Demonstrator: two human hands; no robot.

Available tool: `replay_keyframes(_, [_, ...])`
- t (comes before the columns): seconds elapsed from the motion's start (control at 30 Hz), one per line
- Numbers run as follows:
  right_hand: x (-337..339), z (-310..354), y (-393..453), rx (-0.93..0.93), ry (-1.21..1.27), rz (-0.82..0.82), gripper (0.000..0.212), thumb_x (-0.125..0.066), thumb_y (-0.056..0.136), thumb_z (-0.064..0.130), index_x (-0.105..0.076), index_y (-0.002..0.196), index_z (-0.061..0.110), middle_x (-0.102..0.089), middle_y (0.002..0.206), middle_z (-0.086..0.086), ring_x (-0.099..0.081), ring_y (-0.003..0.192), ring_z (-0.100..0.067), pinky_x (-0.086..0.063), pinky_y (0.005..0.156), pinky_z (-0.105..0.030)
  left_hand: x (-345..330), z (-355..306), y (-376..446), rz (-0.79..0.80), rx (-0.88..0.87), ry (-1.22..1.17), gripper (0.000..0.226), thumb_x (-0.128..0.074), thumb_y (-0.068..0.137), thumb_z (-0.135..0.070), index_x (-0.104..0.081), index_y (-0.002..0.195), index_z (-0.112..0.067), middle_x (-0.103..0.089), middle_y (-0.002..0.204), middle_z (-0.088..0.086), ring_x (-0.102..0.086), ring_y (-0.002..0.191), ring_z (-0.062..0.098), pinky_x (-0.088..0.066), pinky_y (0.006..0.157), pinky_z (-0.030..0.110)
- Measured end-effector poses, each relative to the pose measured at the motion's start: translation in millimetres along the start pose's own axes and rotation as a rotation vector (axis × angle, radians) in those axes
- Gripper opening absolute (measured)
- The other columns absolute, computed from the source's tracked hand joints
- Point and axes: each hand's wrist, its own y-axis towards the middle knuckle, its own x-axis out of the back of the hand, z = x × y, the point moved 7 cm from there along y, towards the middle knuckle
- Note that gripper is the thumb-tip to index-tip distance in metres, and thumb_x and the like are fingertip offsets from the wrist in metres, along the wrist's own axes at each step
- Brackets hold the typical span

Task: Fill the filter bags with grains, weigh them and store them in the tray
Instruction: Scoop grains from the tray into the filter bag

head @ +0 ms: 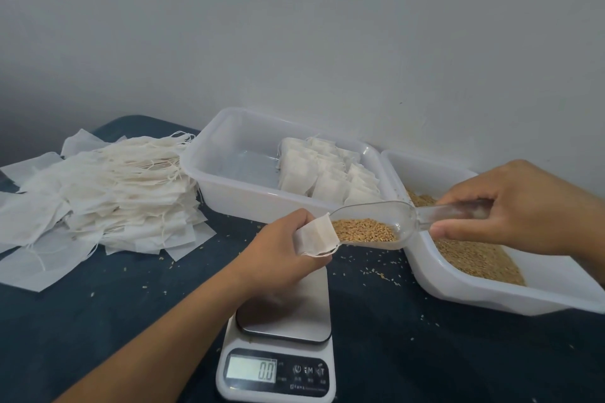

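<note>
Head view shows the work in its middle part. Several filled white filter bags [322, 173] already lie in rows at the right side of the translucent white plastic tray [209, 154], while its left side holds none. A big loose pile of flat empty white filter bags [108, 186] with strings waits on the left of the dark blue counter [98, 321], so I judge that many bags are left to do. The small white digital kitchen scale [278, 366] with a steel plate reads 0.0 and nothing lies on it.

The left hand [288, 249] reaches over the scale plate and pinches one small white filter bag [316, 237] with its mouth turned to the right. The right hand [510, 209] grasps the handle of a clear plastic scoop [376, 222] half full of golden brown grains [363, 230]; the scoop tip touches the bag mouth. The second translucent tray [474, 291] with the grain supply stands just under the right hand. This bag is not yet weighed.
</note>
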Motion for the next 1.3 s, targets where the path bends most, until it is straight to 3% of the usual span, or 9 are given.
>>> replay_keyframes(0.23, [3, 0, -2, -0.007, 0.025, -0.008, 0.032, -0.070, 0.064, 0.075, -0.078, 0.082, 0.049, -0.068, 0.066, 0.025, -0.063, 0.066, 0.001, -0.045, 0.059, -0.012, 2, 2, 0, -0.022, -0.013, -0.031, 0.028, -0.080, 0.083, -0.041, -0.059, 0.101, -0.035, -0.067, 0.101, -0.017, -0.063, 0.093, 0.001, -0.047, 0.072, 0.014])
replay_keyframes(0.33, [3, 0, -2, -0.017, 0.006, -0.007, 0.031, -0.069, 0.064, 0.077, -0.076, 0.083, 0.053, -0.068, 0.067, 0.026, -0.064, 0.066, 0.001, -0.041, 0.052, -0.016, 2, 2, 0, -0.029, -0.024, -0.039, 0.027, -0.080, 0.083, -0.040, -0.060, 0.100, -0.035, -0.067, 0.099, -0.018, -0.062, 0.092, 0.000, -0.047, 0.071, 0.011])
replay_keyframes(0.5, [5, -1, -2, -0.012, -0.006, -0.016, 0.035, -0.066, 0.063, 0.080, -0.075, 0.085, 0.054, -0.069, 0.069, 0.026, -0.065, 0.070, -0.001, -0.042, 0.057, -0.025, 1, 2, 1, -0.023, -0.025, -0.042, 0.027, -0.080, 0.082, -0.042, -0.059, 0.099, -0.036, -0.065, 0.096, -0.022, -0.061, 0.090, -0.003, -0.044, 0.067, 0.008])
replay_keyframes(0.77, [6, -2, 0, 0.012, -0.013, -0.033, 0.037, -0.066, 0.063, 0.079, -0.077, 0.083, 0.050, -0.069, 0.068, 0.026, -0.064, 0.068, 0.000, -0.040, 0.056, -0.020, 4, 1, 0, -0.028, -0.022, -0.058, 0.030, -0.077, 0.078, -0.047, -0.059, 0.099, -0.036, -0.064, 0.096, -0.023, -0.060, 0.090, -0.003, -0.043, 0.067, 0.008])
replay_keyframes(0.93, [2, -8, -2, 0.009, 0.072, -0.061, 0.031, -0.071, 0.063, 0.072, -0.078, 0.081, 0.049, -0.071, 0.068, 0.022, -0.065, 0.067, 0.001, -0.045, 0.062, -0.008, 5, -1, 1, -0.039, -0.028, -0.080, 0.029, -0.079, 0.080, -0.043, -0.060, 0.100, -0.034, -0.064, 0.096, -0.024, -0.061, 0.089, -0.004, -0.044, 0.067, 0.008])
replay_keyframes(1.07, [-4, -19, -6, -0.030, 0.134, -0.084, 0.027, -0.073, 0.065, 0.069, -0.078, 0.084, 0.050, -0.071, 0.067, 0.013, -0.062, 0.059, -0.006, -0.046, 0.060, -0.012, 7, -4, 0, -0.056, -0.032, -0.153, 0.027, -0.079, 0.080, -0.040, -0.062, 0.099, -0.032, -0.067, 0.093, -0.020, -0.062, 0.083, -0.003, -0.046, 0.068, 0.009])
replay_keyframes(1.3, [-37, -32, -13, -0.084, 0.277, -0.098, 0.019, -0.079, 0.072, 0.056, -0.079, 0.087, 0.045, -0.066, 0.064, 0.009, -0.051, 0.051, -0.002, -0.042, 0.054, -0.013, 9, -2, 0, -0.070, 0.020, -0.265, 0.026, -0.082, 0.081, -0.034, -0.063, 0.099, -0.029, -0.069, 0.091, -0.014, -0.062, 0.078, -0.004, -0.047, 0.068, 0.009])
